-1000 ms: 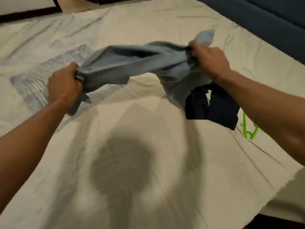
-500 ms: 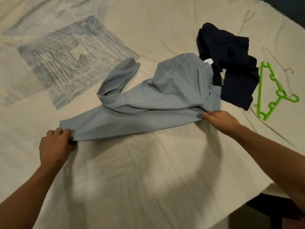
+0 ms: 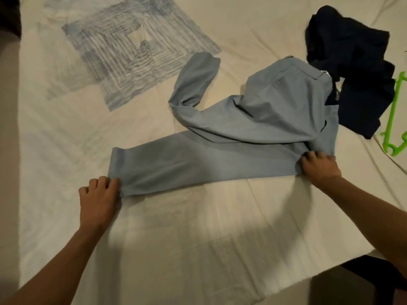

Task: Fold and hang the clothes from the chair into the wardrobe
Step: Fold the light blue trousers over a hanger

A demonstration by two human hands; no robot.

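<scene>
Head view: left hand (image 3: 100, 197) pinches the hem of the grey trousers (image 3: 231, 133) on the bed (image 3: 198, 238); right hand (image 3: 319, 166) grips their waist end

Trousers (image 3: 253, 133) spread across bed (image 3: 198, 238), one leg stretched left, other bent back behind it. Left hand (image 3: 99, 197) at hem, right hand (image 3: 319, 166) at waist end. Second garment (image 3: 356, 69) behind-right, touching waistband; hanger (image 3: 394, 113) right of that.
</scene>
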